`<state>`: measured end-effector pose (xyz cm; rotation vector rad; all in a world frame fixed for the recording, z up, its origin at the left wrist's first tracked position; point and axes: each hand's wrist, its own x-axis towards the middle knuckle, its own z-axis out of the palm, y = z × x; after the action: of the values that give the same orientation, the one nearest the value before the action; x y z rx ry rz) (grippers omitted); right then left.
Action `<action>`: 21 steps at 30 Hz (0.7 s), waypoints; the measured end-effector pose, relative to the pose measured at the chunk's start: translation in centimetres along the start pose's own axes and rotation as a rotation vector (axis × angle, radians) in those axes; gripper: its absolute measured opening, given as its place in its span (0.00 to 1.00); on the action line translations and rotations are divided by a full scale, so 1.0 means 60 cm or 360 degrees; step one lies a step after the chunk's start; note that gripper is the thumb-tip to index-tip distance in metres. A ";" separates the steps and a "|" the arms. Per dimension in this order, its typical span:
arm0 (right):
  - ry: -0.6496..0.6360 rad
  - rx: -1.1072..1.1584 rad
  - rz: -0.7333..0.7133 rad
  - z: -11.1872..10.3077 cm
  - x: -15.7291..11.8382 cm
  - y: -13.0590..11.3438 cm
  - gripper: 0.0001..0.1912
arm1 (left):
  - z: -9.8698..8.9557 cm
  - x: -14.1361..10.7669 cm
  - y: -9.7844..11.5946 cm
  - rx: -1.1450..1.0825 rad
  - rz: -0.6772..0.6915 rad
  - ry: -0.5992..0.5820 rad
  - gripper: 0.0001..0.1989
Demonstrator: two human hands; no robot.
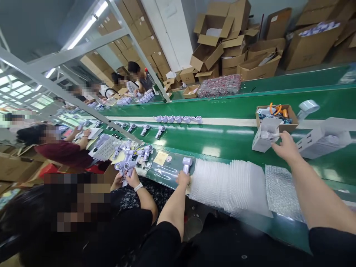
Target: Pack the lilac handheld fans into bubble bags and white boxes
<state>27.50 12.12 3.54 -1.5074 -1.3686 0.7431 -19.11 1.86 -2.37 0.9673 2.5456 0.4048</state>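
My left hand (183,180) is closed around the handle of a pale lilac handheld fan (187,162), held upright at the near edge of the bench. Out to the right, my right hand (286,146) has its fingers closed at the side of a small open white box (263,139). Something wrapped in clear plastic shows inside that box. Between my arms lies a fanned stack of white foam sleeves (226,183), with bubble wrap bags (282,189) beside it. A larger white box (325,142) stands just beyond my right wrist.
Behind the white boxes are a carton of tools (292,115) and another fan (308,106). Fans in a row (178,119) lie along the green conveyor (217,137). To my left, a co-worker's hands (132,180) hold fans. Cardboard boxes (214,27) pile up at the back.
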 end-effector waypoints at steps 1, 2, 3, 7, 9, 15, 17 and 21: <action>0.0073 -0.0020 0.0082 -0.001 -0.031 -0.010 0.13 | -0.004 0.002 -0.002 0.0011 0.0058 -0.0007 0.15; 0.0135 -0.0024 0.0187 -0.001 -0.067 -0.023 0.13 | -0.010 0.004 -0.002 0.0009 0.0125 -0.0008 0.15; 0.0097 0.0010 0.0275 0.002 -0.110 -0.038 0.13 | -0.020 0.006 0.001 -0.0004 0.0196 -0.0003 0.15; -0.0829 0.0582 0.0799 0.027 -0.291 -0.109 0.14 | -0.067 -0.010 0.042 -0.0097 0.0500 0.0029 0.21; -0.1043 0.0913 0.1009 0.042 -0.361 -0.142 0.16 | -0.081 -0.049 0.077 -0.0170 0.0793 0.0078 0.24; -0.0159 0.1860 0.1178 0.052 -0.428 -0.174 0.18 | -0.044 -0.278 0.154 -0.0307 0.2512 -0.0069 0.22; 0.0145 0.1964 0.1160 0.034 -0.428 -0.155 0.17 | -0.015 -0.353 0.165 -0.0209 0.3016 -0.0498 0.21; 0.0777 0.1805 0.1425 -0.030 -0.460 -0.086 0.13 | 0.062 -0.454 0.201 -0.0222 0.3168 -0.1385 0.22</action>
<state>21.69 -15.36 4.79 -1.1275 0.2377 1.2692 8.17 -7.52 5.93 2.4653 0.1712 0.4025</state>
